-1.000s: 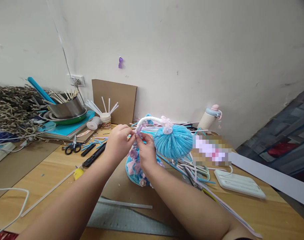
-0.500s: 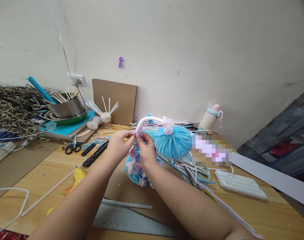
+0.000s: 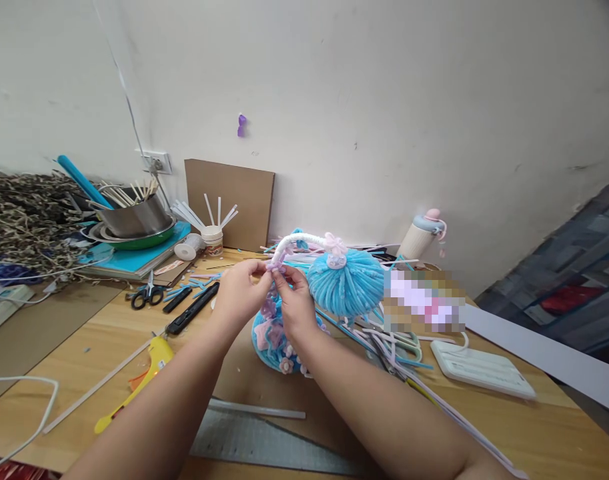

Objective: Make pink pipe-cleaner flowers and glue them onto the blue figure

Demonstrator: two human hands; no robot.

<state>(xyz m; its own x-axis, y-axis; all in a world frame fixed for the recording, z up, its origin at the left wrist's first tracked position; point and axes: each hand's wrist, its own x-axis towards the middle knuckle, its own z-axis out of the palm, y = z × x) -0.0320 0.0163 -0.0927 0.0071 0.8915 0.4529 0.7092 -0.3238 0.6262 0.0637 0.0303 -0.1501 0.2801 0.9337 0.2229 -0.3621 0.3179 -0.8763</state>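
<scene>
In the middle stands a lamp-shaped pipe-cleaner craft with a round blue shade, a curved white stem and a blue base trimmed with pink flowers. My left hand pinches a small lilac fuzzy piece on the stem's lower bend. Thumb and fingers of my right hand close on the same piece from the right, beside the shade. My fingertips nearly meet, so the piece's exact shape is partly hidden. Below my hands the lower stem is partly covered.
A yellow glue gun lies left of my forearm, near a black utility knife and scissors. Loose pipe cleaners spread behind and right. A white power bank-like block and a bottle are further right.
My left forearm has shifted slightly right, showing more of the yellow glue gun. Both hands keep pinching the lilac piece in nearly the same spot.
</scene>
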